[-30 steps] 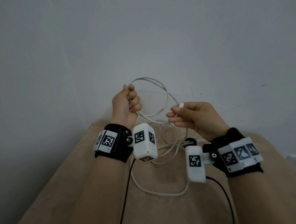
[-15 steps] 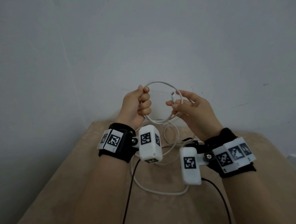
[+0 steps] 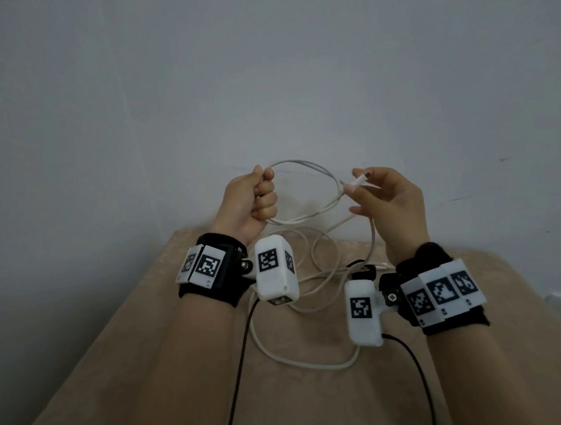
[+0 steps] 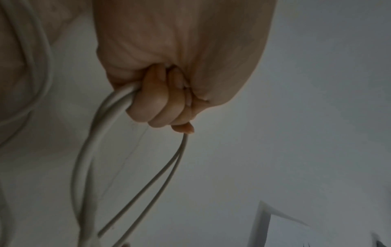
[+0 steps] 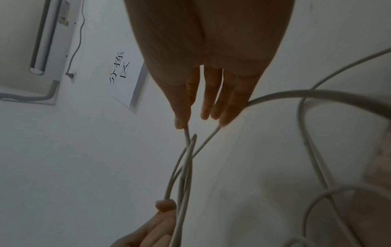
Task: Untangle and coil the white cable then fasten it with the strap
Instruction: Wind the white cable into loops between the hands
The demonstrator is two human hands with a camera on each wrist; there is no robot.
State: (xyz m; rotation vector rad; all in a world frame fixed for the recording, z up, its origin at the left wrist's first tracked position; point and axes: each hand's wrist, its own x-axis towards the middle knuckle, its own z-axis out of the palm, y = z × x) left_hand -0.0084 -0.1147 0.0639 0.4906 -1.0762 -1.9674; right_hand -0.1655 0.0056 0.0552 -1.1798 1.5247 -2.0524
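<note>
The white cable [image 3: 312, 166] forms a double loop in the air between my two hands. My left hand [image 3: 257, 199] is a fist around the loop strands; the left wrist view shows the strands [image 4: 110, 117] leaving the curled fingers. My right hand [image 3: 363, 191] pinches the cable's white connector end [image 3: 357, 181] between thumb and forefinger, the other fingers loosely spread. More slack cable [image 3: 305, 363] hangs down and lies on the beige table [image 3: 163, 353]. A black strap [image 3: 360, 267] shows partly behind my right wrist camera.
A plain grey wall [image 3: 281, 79] stands right behind the table. Black camera cords [image 3: 240, 359] run from the wrist units toward me. A paper sign [image 5: 125, 70] and a wall fixture [image 5: 46, 38] appear in the right wrist view.
My hands have moved apart, widening the loop. The right hand has shifted right and now holds the connector end pointing up to the right.
</note>
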